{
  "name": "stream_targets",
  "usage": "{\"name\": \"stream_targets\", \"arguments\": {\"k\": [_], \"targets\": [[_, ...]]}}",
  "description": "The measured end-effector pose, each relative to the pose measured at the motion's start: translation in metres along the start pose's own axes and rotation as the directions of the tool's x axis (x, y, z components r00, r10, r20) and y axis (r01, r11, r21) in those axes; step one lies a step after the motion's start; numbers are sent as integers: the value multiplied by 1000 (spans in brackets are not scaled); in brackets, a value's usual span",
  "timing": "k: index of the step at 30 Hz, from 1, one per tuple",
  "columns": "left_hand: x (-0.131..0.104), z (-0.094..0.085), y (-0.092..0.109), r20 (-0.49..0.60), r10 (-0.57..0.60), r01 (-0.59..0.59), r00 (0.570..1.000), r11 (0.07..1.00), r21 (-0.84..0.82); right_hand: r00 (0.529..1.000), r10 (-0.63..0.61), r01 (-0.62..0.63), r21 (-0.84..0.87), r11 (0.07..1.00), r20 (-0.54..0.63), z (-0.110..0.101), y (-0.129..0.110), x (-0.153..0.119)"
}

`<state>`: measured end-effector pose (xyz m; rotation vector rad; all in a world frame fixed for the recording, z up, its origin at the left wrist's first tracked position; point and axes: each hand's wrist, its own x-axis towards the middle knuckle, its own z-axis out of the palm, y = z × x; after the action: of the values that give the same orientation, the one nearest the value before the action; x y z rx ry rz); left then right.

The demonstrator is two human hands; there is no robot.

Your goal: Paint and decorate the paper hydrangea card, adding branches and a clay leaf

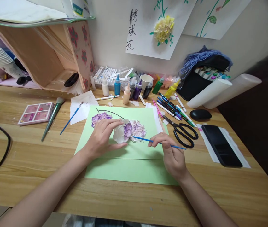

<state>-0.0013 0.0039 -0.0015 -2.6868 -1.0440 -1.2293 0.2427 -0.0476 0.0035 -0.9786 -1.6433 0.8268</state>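
Observation:
My left hand (102, 137) is closed on a white scalloped palette dish (118, 135), tilted so that the purple paint (127, 130) inside shows. In my right hand (171, 151) is a thin blue paintbrush (145, 139), its tip at the dish's right edge. Whether the tip touches the paint I cannot tell. Beneath both hands lies light green paper (124, 170). On it, a purple textured flower (101, 118) is partly hidden by my left hand, and a paler purple-white flower (138, 130) sits beside the dish. A dark curved stem line (111, 112) runs above them.
Black-handled scissors (182, 130), pens (174, 108), a mouse (200, 114) and a phone (222, 145) lie on the right. Paint bottles (137, 90) line the back. Leftward are another blue brush (72, 117), a large green brush (51, 119) and a pink palette box (36, 113).

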Motion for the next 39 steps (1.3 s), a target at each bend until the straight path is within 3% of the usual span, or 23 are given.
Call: {"name": "stream_targets", "arguments": {"k": [9, 12, 14, 16, 21, 30, 35, 39], "targets": [[-1, 0, 1, 26, -7, 8, 1000, 1000, -2, 998, -14, 17, -51, 999, 56, -3, -2, 0], [0, -2, 0, 27, -30, 29, 999, 999, 17, 991, -51, 49, -22, 999, -123, -6, -1, 3], [0, -4, 0, 25, -48, 47, 999, 998, 46, 954, -71, 61, -43, 997, -293, -10, 2, 6], [1, -5, -1, 28, -66, 64, 997, 996, 63, 931, -42, 12, -85, 996, -364, -14, 5, 8], [2, -6, -2, 35, -90, 88, 995, 993, 76, 971, 62, -100, -156, 983, -231, -14, 10, 9], [2, -7, -2, 16, -85, 83, 996, 993, 88, 992, 15, -48, -262, 964, -128, -10, 9, 5], [2, -6, -2, 16, -89, 87, 996, 992, 91, 987, -27, -16, -264, 964, -160, -8, 8, 3], [1, -6, -2, 13, -83, 81, 996, 993, 85, 993, -19, -13, -265, 964, -116, -8, 8, 2]]}}
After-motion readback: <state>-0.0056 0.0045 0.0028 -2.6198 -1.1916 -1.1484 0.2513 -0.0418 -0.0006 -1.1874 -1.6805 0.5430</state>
